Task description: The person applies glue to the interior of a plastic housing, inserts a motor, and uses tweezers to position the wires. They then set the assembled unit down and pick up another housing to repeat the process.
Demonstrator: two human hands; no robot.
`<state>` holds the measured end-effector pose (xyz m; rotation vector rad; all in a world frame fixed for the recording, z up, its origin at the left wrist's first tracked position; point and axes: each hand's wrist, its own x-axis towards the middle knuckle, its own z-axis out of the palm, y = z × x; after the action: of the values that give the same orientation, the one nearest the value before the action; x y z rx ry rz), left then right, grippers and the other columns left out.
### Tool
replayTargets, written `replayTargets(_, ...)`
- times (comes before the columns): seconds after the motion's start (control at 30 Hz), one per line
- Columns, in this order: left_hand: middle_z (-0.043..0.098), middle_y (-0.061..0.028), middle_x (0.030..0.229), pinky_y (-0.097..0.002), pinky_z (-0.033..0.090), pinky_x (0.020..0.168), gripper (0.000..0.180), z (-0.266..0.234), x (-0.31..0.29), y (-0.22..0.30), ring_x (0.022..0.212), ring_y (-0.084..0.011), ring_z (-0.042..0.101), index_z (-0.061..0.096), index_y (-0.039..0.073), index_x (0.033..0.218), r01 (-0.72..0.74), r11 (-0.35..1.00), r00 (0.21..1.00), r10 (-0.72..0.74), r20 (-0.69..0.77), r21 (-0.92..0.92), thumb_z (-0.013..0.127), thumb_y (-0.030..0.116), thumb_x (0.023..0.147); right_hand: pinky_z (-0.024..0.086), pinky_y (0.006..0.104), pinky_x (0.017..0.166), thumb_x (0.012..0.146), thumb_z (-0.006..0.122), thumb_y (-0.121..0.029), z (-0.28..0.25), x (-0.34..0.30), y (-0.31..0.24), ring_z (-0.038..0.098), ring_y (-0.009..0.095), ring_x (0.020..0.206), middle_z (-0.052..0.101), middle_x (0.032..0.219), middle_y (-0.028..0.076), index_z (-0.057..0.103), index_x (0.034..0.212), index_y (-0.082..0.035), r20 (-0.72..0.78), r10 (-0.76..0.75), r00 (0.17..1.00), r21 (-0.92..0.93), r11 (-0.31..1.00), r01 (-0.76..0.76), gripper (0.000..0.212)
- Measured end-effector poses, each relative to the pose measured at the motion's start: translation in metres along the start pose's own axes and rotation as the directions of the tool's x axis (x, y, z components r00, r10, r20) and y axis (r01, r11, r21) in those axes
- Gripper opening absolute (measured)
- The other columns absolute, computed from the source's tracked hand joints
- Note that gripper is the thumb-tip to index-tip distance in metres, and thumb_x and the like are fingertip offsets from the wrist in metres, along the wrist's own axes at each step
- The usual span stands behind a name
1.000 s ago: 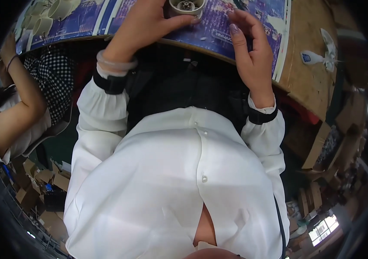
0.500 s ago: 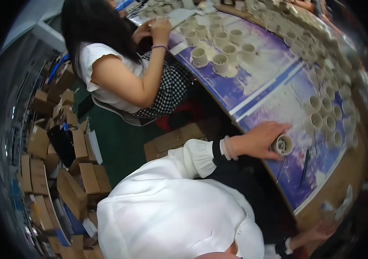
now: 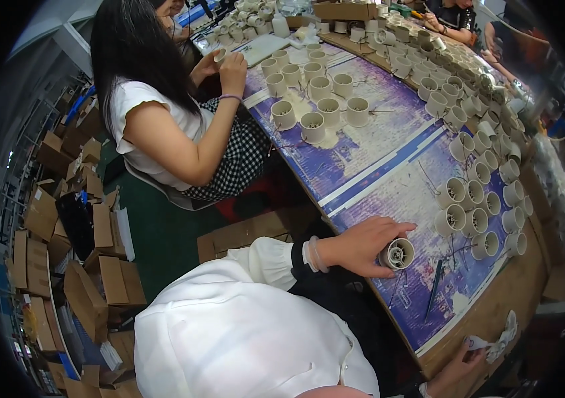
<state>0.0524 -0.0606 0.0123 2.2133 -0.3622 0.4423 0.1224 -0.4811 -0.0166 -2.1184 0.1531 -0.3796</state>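
Observation:
My left hand (image 3: 365, 247) reaches over the table from its near edge. Its thumb and fingers curve round a small off-white cup-shaped housing (image 3: 400, 254), which stands upright with wires and small parts inside. To the right of that housing lies a thin dark stick-like tool (image 3: 434, 290). Low in the picture, my right hand (image 3: 456, 370) is at the table's right end, its fingers closed on a small white object (image 3: 477, 342) whose kind I cannot make out. Crumpled white material (image 3: 504, 338) lies beside it.
Many similar off-white cups (image 3: 451, 219) with thin wires crowd the right side. Another group (image 3: 313, 126) stands farther back on the purple-and-white table covering (image 3: 375, 142). A co-worker (image 3: 163, 126) sits at left, handling a cup. Open cardboard boxes (image 3: 87, 292) fill the left floor.
The view has shifted, so the table sits farther left. My right hand has come to the white object and closed on it. My left hand stays round its cup.

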Motion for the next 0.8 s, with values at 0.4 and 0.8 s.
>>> replayTargets(0.4,0.059,-0.0131,0.115,-0.0413,0.040,0.092,0.081,0.001,-0.002,0.001,0.106,-0.0319,0.055,0.040,0.003,0.139,0.013,1.000,1.000,-0.013,-0.018,0.014,0.076,0.031,0.072,0.046,0.0313,0.095,0.097,0.060,-0.013,0.015,-0.043,-0.036,0.060,0.021,0.106,0.062,0.118,0.016,0.052,0.124,0.008,0.074,0.075,0.994,0.103,0.991,-0.083,0.035)
replayTargets(0.8,0.057,-0.0136,0.116,-0.0404,0.041,0.091,0.077,0.004,0.000,0.008,0.106,-0.0332,0.055,0.044,0.005,0.135,0.009,0.999,0.999,-0.006,-0.048,0.050,0.078,0.032,0.072,0.046,0.0284,0.088,0.095,0.062,-0.011,0.061,-0.063,-0.046,0.059,0.015,0.099,0.063,0.111,0.009,0.056,0.120,0.004,0.162,-0.071,0.984,0.350,0.937,0.010,0.030)
